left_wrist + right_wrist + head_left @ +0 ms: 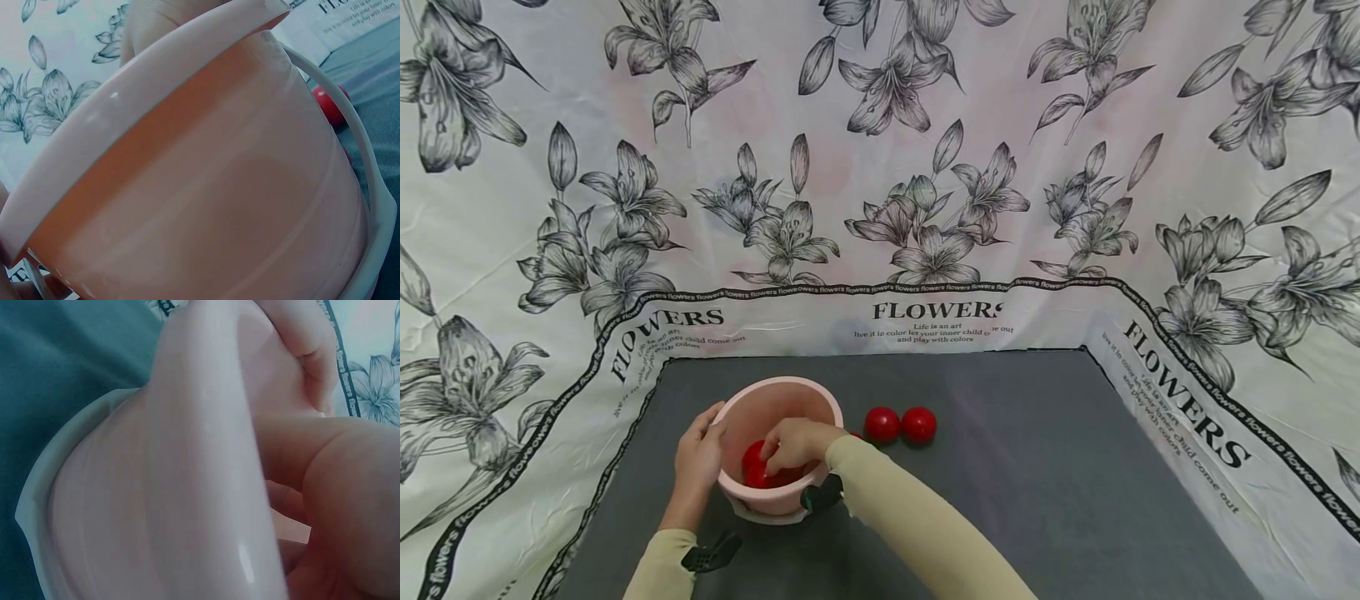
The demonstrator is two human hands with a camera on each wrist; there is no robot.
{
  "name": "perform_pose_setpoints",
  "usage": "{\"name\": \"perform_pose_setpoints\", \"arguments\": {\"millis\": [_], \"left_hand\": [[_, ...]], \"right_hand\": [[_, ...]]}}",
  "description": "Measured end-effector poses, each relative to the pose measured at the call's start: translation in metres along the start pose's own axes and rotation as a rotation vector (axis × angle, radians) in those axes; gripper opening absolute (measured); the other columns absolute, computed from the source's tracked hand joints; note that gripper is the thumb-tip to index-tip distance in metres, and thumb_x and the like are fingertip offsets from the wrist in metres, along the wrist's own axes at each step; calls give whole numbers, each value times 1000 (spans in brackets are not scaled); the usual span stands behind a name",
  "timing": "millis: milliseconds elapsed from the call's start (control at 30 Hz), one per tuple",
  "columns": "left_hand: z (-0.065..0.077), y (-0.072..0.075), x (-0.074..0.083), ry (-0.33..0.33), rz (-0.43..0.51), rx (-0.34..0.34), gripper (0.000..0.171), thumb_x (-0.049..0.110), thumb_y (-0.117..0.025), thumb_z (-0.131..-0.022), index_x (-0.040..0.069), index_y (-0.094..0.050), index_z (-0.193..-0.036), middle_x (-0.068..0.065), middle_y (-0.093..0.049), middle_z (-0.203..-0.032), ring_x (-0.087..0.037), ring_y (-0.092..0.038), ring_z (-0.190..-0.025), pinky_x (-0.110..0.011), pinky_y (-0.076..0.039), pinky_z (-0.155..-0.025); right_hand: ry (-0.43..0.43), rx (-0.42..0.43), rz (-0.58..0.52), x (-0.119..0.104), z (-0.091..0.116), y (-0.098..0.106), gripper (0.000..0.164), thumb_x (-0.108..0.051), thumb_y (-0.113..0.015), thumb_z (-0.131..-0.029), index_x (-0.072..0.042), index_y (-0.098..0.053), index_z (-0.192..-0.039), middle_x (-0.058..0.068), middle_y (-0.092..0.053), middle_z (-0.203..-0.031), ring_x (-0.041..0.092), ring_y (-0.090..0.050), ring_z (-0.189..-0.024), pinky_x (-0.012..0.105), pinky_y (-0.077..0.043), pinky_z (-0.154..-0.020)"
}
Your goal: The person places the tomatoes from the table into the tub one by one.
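A pink bucket (781,390) is tilted on the dark grey surface, its opening towards the head camera. My left hand (697,454) grips its rim on the left side. The right hand (797,444) reaches inside, with bent fingers at the shiny red balls (755,475) in the bottom. Whether those fingers pinch a ball is hidden. In the left wrist view the bucket wall (206,181) fills most of the picture. The right wrist view has the bucket rim (212,456) in front of the right hand (344,500), and no ball is visible there.
Two red balls (900,425) lie side by side right of the bucket, and a sliver of another red thing (856,435) peeps out beside the right wrist. The bucket's pale handle (375,181) hangs down around it. Flower-printed cloth (925,192) rises behind and beside the grey surface.
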State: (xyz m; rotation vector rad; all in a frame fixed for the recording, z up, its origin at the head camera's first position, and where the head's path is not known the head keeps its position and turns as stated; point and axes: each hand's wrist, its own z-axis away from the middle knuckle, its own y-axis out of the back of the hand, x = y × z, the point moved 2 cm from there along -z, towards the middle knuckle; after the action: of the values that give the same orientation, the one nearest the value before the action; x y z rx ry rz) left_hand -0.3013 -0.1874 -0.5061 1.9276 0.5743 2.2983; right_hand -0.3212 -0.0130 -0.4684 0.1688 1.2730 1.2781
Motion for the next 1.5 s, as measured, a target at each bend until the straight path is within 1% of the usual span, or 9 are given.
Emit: {"name": "perform_pose_setpoints", "arguments": {"millis": [300,500,633,733,867,1033,1167,1300,1500], "left_hand": [[0,-3,0,-2,-1,-13,51,33,-39,-109,12,-41,-156,-18,-37,-163,-39,-39,-147,-59,-34,-120],[1,-4,0,3,-9,-4,52,33,-38,-109,13,-41,-156,-18,-37,-163,-40,-38,-147,-60,-34,-120],[2,-2,1,4,-8,3,52,32,-38,-109,13,-40,-157,-18,-36,-164,-40,-37,-147,-60,-34,-120],[1,-1,0,5,-2,9,51,32,-38,-109,13,-41,-157,-19,-36,-164,-40,-38,-147,-60,-34,-120],[0,-1,0,7,1,20,51,33,-39,-109,13,-42,-156,-19,-37,-163,-40,-39,-145,-61,-36,-118],[-1,0,0,13,-2,9,52,34,-38,-109,14,-41,-156,-19,-37,-163,-40,-39,-146,-61,-36,-118],[-1,0,1,12,-3,10,52,33,-38,-109,13,-41,-156,-19,-36,-163,-40,-38,-146,-61,-35,-119],[-1,1,1,11,-3,17,52,32,-39,-108,13,-42,-156,-19,-36,-163,-40,-39,-146,-60,-34,-119],[-1,0,1,16,-5,11,51,32,-39,-108,13,-42,-156,-19,-37,-163,-40,-39,-146,-60,-35,-118]], "right_hand": [[-8,22,-42,3,1,4,22,-19,-77,-87,-17,-78,-109,-6,-72,-97,11,-58,-84,21,-54,-71],[5,22,-153,6,7,15,27,-17,-74,-91,-11,-74,-117,-1,-71,-93,19,-64,-78,28,-60,-63],[19,35,-151,8,16,41,30,-17,-71,-94,-10,-72,-123,4,-73,-108,26,-68,-90,30,-61,-64],[27,42,-152,11,28,71,33,-17,-67,-97,-9,-69,-129,10,-70,-121,32,-69,-104,35,-63,-75],[2,64,-121,21,48,114,39,-20,-62,-100,-9,-63,-137,14,-67,-130,32,-70,-108,42,-63,-82],[-79,136,-53,47,77,160,40,-23,-63,-100,-13,-61,-139,16,-64,-135,29,-70,-109,39,-63,-81],[-135,197,-5,75,99,183,42,-26,-61,-100,-13,-60,-141,17,-61,-139,30,-70,-109,39,-63,-81],[-173,227,24,104,118,192,44,-26,-59,-99,-11,-60,-141,19,-58,-143,28,-71,-102,38,-63,-78],[-247,246,1,146,133,186,42,-23,-60,-100,-6,-62,-138,22,-60,-138,32,-70,-106,38,-64,-74]]}}
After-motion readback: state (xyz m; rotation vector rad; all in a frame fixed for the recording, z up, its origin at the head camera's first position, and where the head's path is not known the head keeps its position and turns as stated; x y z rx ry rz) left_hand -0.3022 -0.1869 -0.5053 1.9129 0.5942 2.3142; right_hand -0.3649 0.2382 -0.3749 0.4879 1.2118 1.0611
